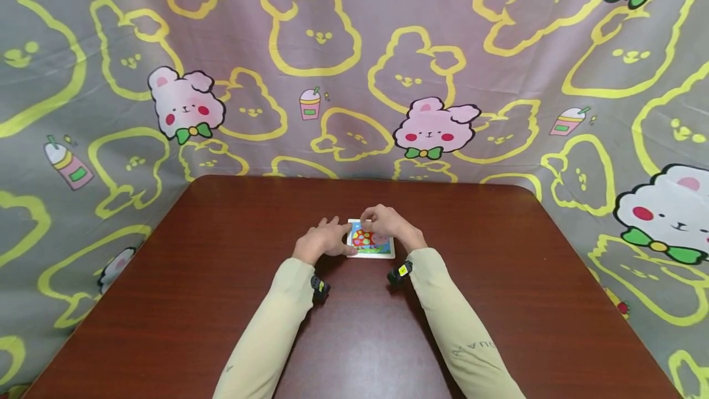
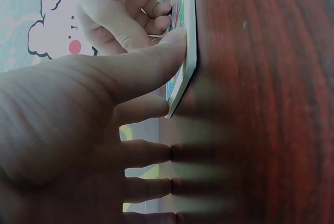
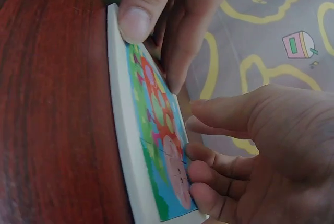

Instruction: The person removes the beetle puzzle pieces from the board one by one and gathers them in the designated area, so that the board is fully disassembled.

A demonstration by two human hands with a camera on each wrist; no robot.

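A small jigsaw puzzle point(image 1: 372, 248) in a white frame lies on the table, its bright picture crossed by piece seams. My left hand point(image 1: 324, 239) braces its left side: the thumb point(image 2: 175, 38) presses on the white frame near the close corner. Its index fingertip is at the frame's edge, and the other fingers stretch straight to the table. Over the far part of the picture is my right hand point(image 1: 386, 221), fingers bent and fingertips point(image 3: 198, 174) at the picture's far side. Whether it pinches a piece I cannot tell.
The brown wooden table point(image 1: 476, 300) surrounds the puzzle. Behind it hangs a grey curtain point(image 1: 354, 91) printed with bears and drink cups. Each wrist wears a small black camera, and light sleeves point(image 1: 271, 325) cover both forearms.
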